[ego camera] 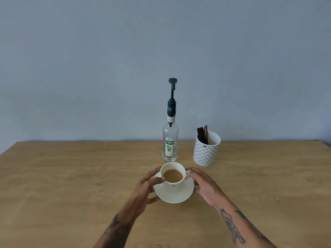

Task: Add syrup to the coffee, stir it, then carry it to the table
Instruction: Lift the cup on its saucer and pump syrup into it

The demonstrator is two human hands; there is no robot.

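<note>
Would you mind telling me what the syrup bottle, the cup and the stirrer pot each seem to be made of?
Syrup bottle: clear glass or hard plastic, see-through body, paper label, dark plastic pump. Cup and saucer: glazed cream ceramic, by their smooth soft sheen. Stirrer pot: probably ceramic with a printed grey lattice, white inside.

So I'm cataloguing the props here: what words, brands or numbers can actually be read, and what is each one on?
"TEISSEIRE" on the front label of the syrup bottle.
"TEISSEIRE", sideways, on the dark pump collar.
"MOJITO" on the white neck band.
Small print at the label's foot: too small to read.
Small dark mark on the cup: too small to read.
Patterned stirrer pot: small mark, unreadable.
</note>
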